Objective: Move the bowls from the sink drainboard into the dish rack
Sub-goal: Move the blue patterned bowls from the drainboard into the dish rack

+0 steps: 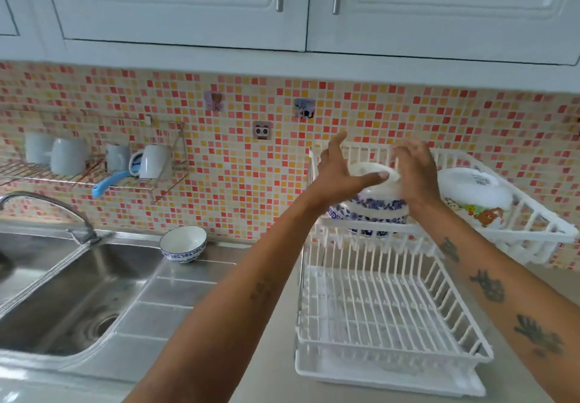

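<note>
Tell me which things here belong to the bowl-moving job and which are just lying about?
Part of the job:
upturned blue-and-white bowl under both hands (left hand, right hand)
white wire dish rack
blue-patterned bowl on the steel drainboard

Just lying about:
white mugs on the wall shelf
cartoon-printed white bowl
steel tap

Single head-worn wide-angle view, looking forward and slightly down over a kitchen counter.

Camera sits above and behind both forearms, which reach up from the bottom edge to the frame centre, so hands are close to the lens. Faces the mosaic tile wall (238, 164) square-on; cabinets (182, 1) fill the top, the sink (62, 302) lies low left, the white dish rack (389, 315) low right. Wide lens bends the edges. No second view, so nothing is shared.
</note>
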